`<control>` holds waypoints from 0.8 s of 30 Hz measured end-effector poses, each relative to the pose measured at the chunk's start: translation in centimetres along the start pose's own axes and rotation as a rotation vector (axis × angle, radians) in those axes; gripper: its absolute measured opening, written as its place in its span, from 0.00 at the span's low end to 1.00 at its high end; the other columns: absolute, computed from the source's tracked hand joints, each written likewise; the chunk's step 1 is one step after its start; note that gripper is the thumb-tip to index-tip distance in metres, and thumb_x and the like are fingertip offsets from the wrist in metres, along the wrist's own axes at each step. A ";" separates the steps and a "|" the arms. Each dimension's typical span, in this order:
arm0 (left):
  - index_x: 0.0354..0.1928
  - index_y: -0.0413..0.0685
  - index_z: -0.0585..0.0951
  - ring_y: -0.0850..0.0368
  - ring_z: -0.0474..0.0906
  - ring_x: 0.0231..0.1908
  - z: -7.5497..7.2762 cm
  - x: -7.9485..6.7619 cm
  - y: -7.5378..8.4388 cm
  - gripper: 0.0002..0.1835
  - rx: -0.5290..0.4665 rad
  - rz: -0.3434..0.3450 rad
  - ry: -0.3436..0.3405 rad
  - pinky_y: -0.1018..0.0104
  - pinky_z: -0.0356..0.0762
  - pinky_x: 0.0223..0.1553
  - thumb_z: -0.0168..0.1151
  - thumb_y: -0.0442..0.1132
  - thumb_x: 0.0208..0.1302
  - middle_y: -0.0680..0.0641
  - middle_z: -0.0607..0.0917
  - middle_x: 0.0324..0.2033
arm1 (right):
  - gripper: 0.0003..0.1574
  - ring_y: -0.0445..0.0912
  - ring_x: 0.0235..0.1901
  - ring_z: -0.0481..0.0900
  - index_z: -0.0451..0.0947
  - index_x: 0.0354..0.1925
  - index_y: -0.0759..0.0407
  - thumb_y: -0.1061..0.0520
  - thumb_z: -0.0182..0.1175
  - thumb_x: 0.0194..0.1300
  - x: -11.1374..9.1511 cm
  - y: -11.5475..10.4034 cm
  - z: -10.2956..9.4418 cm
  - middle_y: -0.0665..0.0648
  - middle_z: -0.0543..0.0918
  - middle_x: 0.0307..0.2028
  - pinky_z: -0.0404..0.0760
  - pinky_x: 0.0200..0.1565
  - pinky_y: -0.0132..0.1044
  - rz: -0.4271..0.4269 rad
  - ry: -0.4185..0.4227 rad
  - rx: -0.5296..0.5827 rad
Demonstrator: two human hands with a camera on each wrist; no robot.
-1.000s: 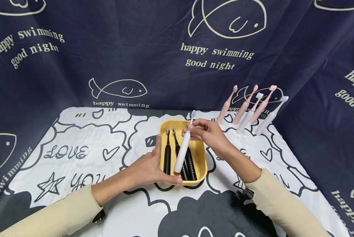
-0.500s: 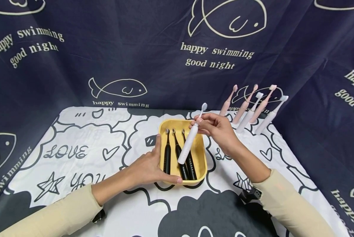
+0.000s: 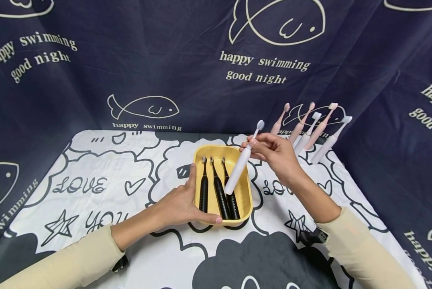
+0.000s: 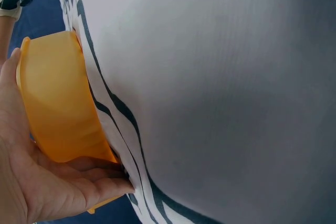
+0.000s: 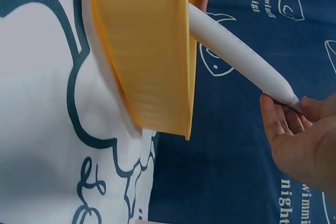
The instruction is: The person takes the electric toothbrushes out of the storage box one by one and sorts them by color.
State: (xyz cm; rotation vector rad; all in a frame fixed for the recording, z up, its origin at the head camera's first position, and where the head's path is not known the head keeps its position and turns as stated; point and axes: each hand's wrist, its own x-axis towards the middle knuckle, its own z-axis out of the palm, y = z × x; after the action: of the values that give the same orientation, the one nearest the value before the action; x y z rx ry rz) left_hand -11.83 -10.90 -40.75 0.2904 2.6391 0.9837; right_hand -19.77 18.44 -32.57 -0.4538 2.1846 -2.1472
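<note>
My right hand [image 3: 279,154] pinches a white electric toothbrush [image 3: 239,168] near its neck, between thumb and fingers. The brush slants, head up to the right, its base over the yellow tray [image 3: 246,196]. In the right wrist view the handle [image 5: 236,51] overlaps the tray's rim. My left hand [image 3: 176,204] grips the tray's near left corner, thumb along the near rim and fingers against the left side. The left wrist view shows its curled fingers at the tray wall [image 4: 58,98]. Three black electric toothbrushes [image 3: 204,192] lie side by side in the tray, heads away from me.
At the back right, pink electric toothbrushes [image 3: 320,127] and two white ones [image 3: 329,144] stand upright, partly behind my right hand. A white cloth with black drawings [image 3: 104,180] covers the table. Dark blue printed curtains [image 3: 187,60] hang behind and at both sides.
My right hand has lifted the white toothbrush up and to the right, from low over the tray's middle toward its right side. The left hand and tray have stayed put.
</note>
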 end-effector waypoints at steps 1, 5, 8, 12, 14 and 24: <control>0.89 0.67 0.18 0.55 0.84 0.57 0.0 0.0 0.0 0.99 0.001 0.000 0.000 0.48 0.82 0.67 0.83 0.88 0.34 0.36 0.89 0.61 | 0.15 0.43 0.47 0.97 0.79 0.58 0.79 0.64 0.61 0.86 0.0 -0.1 -0.1 0.49 0.97 0.43 0.92 0.55 0.38 -0.004 0.004 0.004; 0.89 0.66 0.19 0.54 0.84 0.57 0.0 0.1 0.0 0.99 0.006 0.001 0.000 0.48 0.83 0.66 0.83 0.88 0.34 0.35 0.88 0.62 | 0.10 0.44 0.47 0.97 0.82 0.57 0.73 0.65 0.61 0.85 -0.1 -0.4 -0.6 0.49 0.97 0.43 0.93 0.54 0.38 -0.017 0.018 0.010; 0.89 0.65 0.19 0.53 0.84 0.60 0.0 0.1 0.0 0.99 0.012 0.002 0.001 0.47 0.82 0.68 0.82 0.88 0.34 0.33 0.86 0.66 | 0.14 0.44 0.47 0.97 0.81 0.59 0.77 0.65 0.62 0.85 -0.2 -0.7 -1.0 0.49 0.97 0.44 0.92 0.55 0.38 -0.019 0.026 0.007; 0.90 0.63 0.20 0.51 0.83 0.65 0.0 0.0 0.0 0.99 0.015 0.007 0.004 0.46 0.82 0.70 0.82 0.88 0.34 0.31 0.84 0.71 | 0.19 0.42 0.47 0.97 0.78 0.61 0.81 0.63 0.62 0.86 -0.2 -0.9 -1.4 0.48 0.97 0.44 0.92 0.54 0.36 -0.032 0.038 -0.006; 0.90 0.63 0.20 0.51 0.84 0.64 0.0 0.0 -0.1 0.99 0.012 0.011 0.004 0.46 0.82 0.69 0.82 0.88 0.34 0.32 0.84 0.70 | 0.18 0.42 0.46 0.97 0.79 0.60 0.79 0.62 0.63 0.85 -0.2 -1.0 -1.6 0.49 0.97 0.44 0.92 0.54 0.36 -0.048 0.040 -0.003; 0.90 0.63 0.20 0.53 0.84 0.61 0.0 0.0 0.0 0.99 0.008 0.011 0.008 0.47 0.82 0.69 0.83 0.87 0.34 0.34 0.87 0.66 | 0.09 0.43 0.45 0.97 0.84 0.53 0.71 0.64 0.64 0.84 -0.2 -1.9 -2.7 0.53 0.97 0.42 0.93 0.52 0.36 -0.119 0.069 0.039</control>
State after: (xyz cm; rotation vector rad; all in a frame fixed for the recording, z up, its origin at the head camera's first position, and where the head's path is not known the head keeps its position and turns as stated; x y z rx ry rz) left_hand -11.82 -10.90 -40.69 0.3045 2.6522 0.9797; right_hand -19.91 21.14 -30.67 -0.5278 2.1996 -2.2952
